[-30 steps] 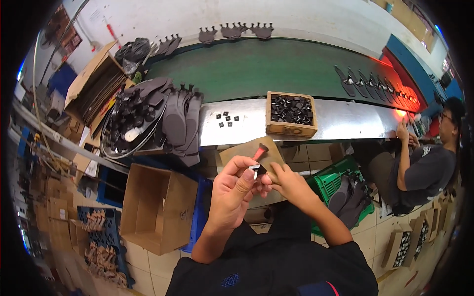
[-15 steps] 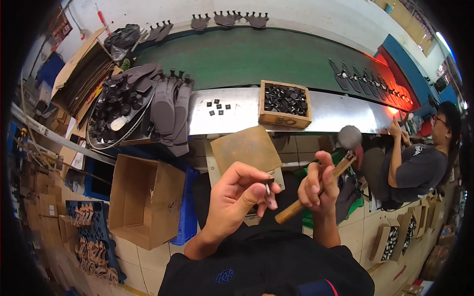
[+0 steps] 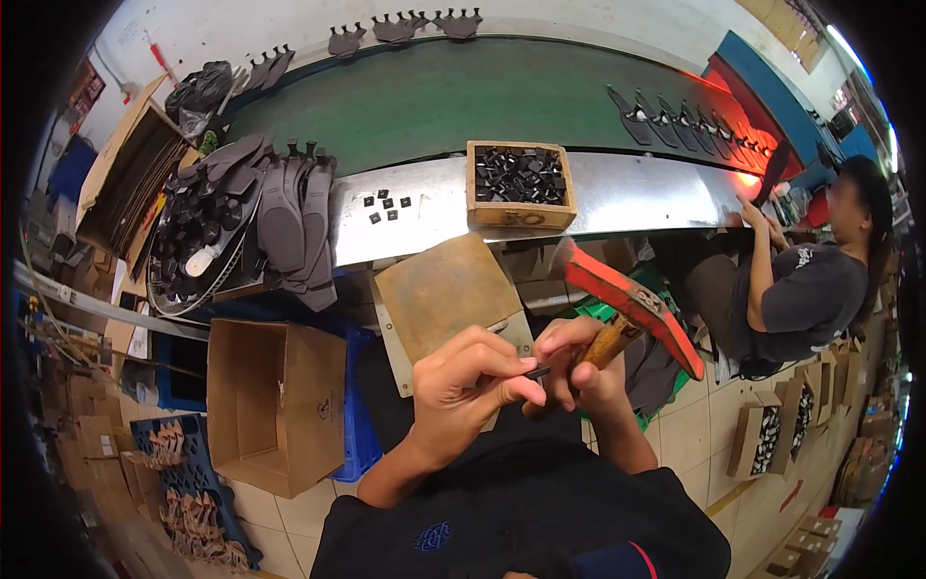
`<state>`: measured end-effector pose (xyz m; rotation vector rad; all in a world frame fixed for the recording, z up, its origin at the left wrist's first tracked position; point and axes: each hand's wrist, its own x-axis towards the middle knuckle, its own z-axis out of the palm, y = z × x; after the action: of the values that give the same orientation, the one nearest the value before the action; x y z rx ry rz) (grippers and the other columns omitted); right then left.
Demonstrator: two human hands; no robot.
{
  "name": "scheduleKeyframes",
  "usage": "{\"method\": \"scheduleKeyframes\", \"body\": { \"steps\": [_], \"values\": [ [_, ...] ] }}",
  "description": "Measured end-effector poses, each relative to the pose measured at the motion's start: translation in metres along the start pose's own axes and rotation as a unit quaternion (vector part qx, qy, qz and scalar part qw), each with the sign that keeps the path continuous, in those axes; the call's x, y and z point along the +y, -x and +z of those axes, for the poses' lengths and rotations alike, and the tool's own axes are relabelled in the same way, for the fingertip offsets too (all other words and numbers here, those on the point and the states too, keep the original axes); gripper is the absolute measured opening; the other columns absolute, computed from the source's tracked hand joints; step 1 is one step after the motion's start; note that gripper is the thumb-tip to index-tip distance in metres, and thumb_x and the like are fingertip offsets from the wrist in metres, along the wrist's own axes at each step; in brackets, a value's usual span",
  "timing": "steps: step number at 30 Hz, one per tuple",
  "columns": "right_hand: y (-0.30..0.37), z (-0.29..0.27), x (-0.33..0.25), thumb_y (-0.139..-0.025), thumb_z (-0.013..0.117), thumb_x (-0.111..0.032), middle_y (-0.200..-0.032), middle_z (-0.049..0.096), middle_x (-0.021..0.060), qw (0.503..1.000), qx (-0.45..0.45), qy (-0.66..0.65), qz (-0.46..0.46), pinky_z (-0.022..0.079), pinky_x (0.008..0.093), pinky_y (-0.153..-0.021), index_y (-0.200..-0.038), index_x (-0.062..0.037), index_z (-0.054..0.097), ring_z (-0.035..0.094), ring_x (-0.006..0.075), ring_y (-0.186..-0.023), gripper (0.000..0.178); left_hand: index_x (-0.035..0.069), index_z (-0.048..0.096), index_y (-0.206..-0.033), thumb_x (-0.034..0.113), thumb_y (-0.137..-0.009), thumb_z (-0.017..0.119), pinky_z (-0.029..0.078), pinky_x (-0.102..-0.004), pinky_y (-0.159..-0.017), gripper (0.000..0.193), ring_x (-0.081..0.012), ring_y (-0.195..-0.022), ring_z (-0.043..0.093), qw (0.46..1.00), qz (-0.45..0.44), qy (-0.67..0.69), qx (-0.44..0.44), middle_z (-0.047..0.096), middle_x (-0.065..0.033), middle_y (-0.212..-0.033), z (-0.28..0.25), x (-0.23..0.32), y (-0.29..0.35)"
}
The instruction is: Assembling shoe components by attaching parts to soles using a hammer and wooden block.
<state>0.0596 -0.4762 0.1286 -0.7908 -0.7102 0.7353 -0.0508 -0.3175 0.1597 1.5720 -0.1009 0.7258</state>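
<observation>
My left hand (image 3: 468,384) pinches a small black heel tip (image 3: 536,372) between thumb and fingers, above my lap. Close against it, my right hand (image 3: 584,365) is closed round the wooden handle of a hammer (image 3: 632,301); its red head points up and to the right. Whether the right fingertips also touch the heel tip, I cannot tell. Beyond my hands is a square brown pad (image 3: 444,294) on a stand. A wooden box (image 3: 521,218) full of black heel tips stands on the steel ledge (image 3: 637,198), with several loose heel tips (image 3: 388,204) to its left.
Grey shoe soles with heels (image 3: 294,217) and a wire basket (image 3: 188,307) lie left. A green conveyor belt (image 3: 463,96) runs behind, with soles along it. An open carton (image 3: 248,386) stands at lower left. A co-worker (image 3: 805,280) sits at right near a glowing red heater.
My hands have come together, the right one moving left toward the heel tip. The hammer has turned, showing its red head. The whole view has shifted slightly.
</observation>
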Motion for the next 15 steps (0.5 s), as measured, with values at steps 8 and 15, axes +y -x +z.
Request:
{"method": "scheduleKeyframes", "body": {
  "steps": [8,15],
  "values": [
    [-0.003,-0.001,-0.004,-0.086,0.078,-0.006,-0.097,0.066,0.0136,0.999,0.017,0.034,-0.021,0.040,0.0199,-0.044,-0.109,-0.0005,0.063,0.054,0.0074,-0.051,0.028,0.000,0.065,-0.083,0.017,-0.070,0.090,0.048,-0.0244,-0.060,0.033,-0.0130,-0.071,0.062,0.998,-0.038,-0.056,0.007,0.065,-0.0076,-0.079,0.008,-0.002,-0.002],
    [0.001,0.006,-0.009,-0.086,0.075,-0.009,-0.090,0.063,0.0156,0.999,0.027,0.036,0.004,0.040,0.0217,-0.043,-0.099,-0.0033,0.058,0.049,0.0078,-0.046,0.022,0.001,0.068,-0.087,0.018,-0.073,0.088,0.049,-0.0262,-0.063,0.030,-0.0153,-0.071,0.061,0.999,-0.008,-0.046,0.010,0.065,-0.0071,-0.081,0.014,-0.002,-0.002]
  ]
}}
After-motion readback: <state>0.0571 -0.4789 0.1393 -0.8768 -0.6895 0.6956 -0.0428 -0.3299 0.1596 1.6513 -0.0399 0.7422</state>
